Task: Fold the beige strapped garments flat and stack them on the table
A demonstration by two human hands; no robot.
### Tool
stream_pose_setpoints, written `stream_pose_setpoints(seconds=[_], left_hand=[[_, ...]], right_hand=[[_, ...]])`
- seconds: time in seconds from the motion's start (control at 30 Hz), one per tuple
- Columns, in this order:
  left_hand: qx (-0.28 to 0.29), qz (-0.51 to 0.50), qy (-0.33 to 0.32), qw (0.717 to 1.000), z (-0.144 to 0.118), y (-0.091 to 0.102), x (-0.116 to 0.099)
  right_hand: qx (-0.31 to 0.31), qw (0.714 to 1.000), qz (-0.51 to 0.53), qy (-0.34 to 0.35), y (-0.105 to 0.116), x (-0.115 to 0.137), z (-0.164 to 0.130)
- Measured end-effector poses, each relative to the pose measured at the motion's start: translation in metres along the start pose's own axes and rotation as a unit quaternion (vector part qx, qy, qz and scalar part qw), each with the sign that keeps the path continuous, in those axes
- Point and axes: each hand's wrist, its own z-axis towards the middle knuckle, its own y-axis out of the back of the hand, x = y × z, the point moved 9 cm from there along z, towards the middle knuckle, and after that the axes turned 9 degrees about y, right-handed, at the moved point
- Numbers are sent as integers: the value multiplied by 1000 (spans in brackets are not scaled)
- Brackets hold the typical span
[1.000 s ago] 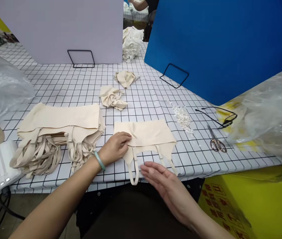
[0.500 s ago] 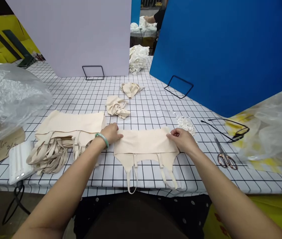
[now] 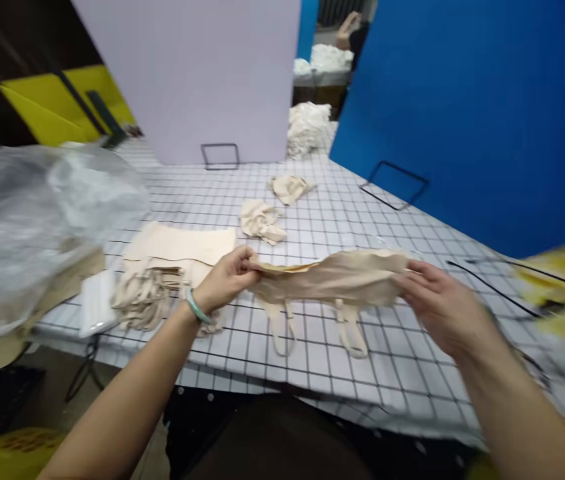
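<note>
A beige strapped bra top (image 3: 332, 277) is stretched between my two hands, lifted off the table with its band slightly twisted and its looped straps hanging down. My left hand (image 3: 235, 273), with a green bangle on the wrist, pinches the band's left end. At the other end, my right hand (image 3: 437, 300) grips the band between thumb and fingers. Left of my left hand lies a stack of similar beige tops (image 3: 182, 243), straps bunched at its front. Two crumpled beige pieces (image 3: 262, 220) rest farther back.
The checked tablecloth (image 3: 312, 373) covers the table. A white power bank (image 3: 97, 303) with a cable and a clear plastic bag (image 3: 97, 187) are at left. Purple (image 3: 212, 73) and blue boards (image 3: 462, 100) stand behind. Black-framed glasses (image 3: 497, 290) lie at right.
The top has gone from lying flat on the table to being raised and stretched between both hands. My right hand has moved right, and the view has shifted left.
</note>
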Motion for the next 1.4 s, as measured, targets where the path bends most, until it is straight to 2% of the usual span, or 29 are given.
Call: stream_pose_setpoints(seconds=[0.1, 0.17, 0.23, 0.3, 0.37, 0.4, 0.47, 0.57, 0.63, 0.7, 0.77, 0.87, 0.93, 1.07, 1.13, 1.2, 1.3, 1.33, 1.4], left_hand=[[-21, -17, -98, 995, -34, 28, -62], [-86, 37, -165, 982, -60, 60, -110], [-165, 87, -210, 960, -91, 96, -153], [-233, 109, -216, 942, -121, 130, -182], [-287, 121, -176, 934, -148, 163, -193], [-306, 126, -142, 933, -159, 180, -191], [-325, 131, -55, 935, -174, 216, -173], [-313, 116, 64, 940, -172, 268, -119], [-278, 94, 115, 949, -151, 293, -74], [-245, 76, 149, 955, -118, 308, -27], [-255, 82, 178, 947, -86, 318, 14], [-262, 100, 200, 939, -47, 320, 55], [-261, 110, 197, 939, -32, 321, 65], [-273, 148, 183, 933, -23, 331, 63], [-286, 185, 182, 922, -22, 334, 59], [-307, 222, 169, 910, -23, 331, 54], [-298, 327, 101, 891, -20, 309, 44], [-273, 382, 82, 879, -18, 297, 44], [-210, 485, 85, 845, -15, 276, 57]], right_hand=[[-19, 993, 50, 107, -11, 59, 3], [3, 978, 76, 193, -36, 109, 3], [36, 963, 95, 250, -70, 152, -2], [65, 952, 120, 274, -107, 180, -11], [111, 948, 154, 256, -148, 189, -22], [146, 948, 166, 228, -170, 186, -28], [224, 948, 173, 148, -217, 164, -44], [294, 943, 148, 49, -279, 112, -60], [291, 948, 124, 20, -309, 74, -56], [259, 963, 79, 16, -328, 39, -41], [227, 973, 0, 33, -337, 13, -24], [219, 970, -96, 50, -338, -9, -8], [220, 968, -110, 50, -335, -14, -4], [201, 962, -164, 80, -325, -11, 4], [178, 943, -245, 138, -323, -2, 7], [150, 907, -313, 240, -325, 17, 4], [165, 847, -335, 378, -344, 40, -8], [196, 832, -339, 393, -354, 40, -11], [279, 809, -362, 371, -375, 27, -14]])
